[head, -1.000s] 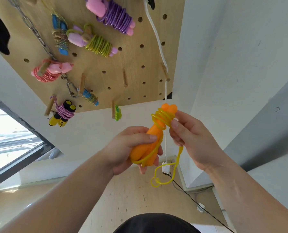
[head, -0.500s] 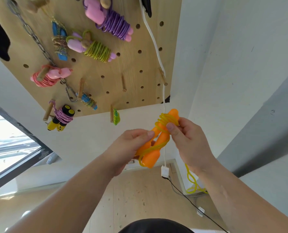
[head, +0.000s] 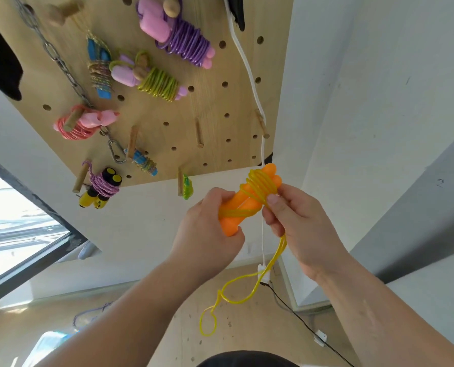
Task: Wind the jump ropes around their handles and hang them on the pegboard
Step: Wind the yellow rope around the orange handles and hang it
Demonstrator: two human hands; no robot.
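Wooden pegboard (head: pixel 210 102) on white wall (head: pixel 352 75), wound jump ropes (head: pixel 188 43) hung on it, below its lower right corner your left hand (head: pixel 207 229) curled round orange handles (head: pixel 229 225), your right hand (head: pixel 297 226) pinching yellow rope (head: pixel 261 181) coiled there, tail dangling

1. You can read no words, numbers, brands or signs anywhere in view.
2. The orange handles (head: pixel 243 205) and the yellow rope (head: pixel 261 181) wound on them show plain colour, with no lettering you can make out.
3. The pegboard (head: pixel 215 107) and the hanging ropes (head: pixel 186 46) on it bear no legible marks; any print there is too small to tell.
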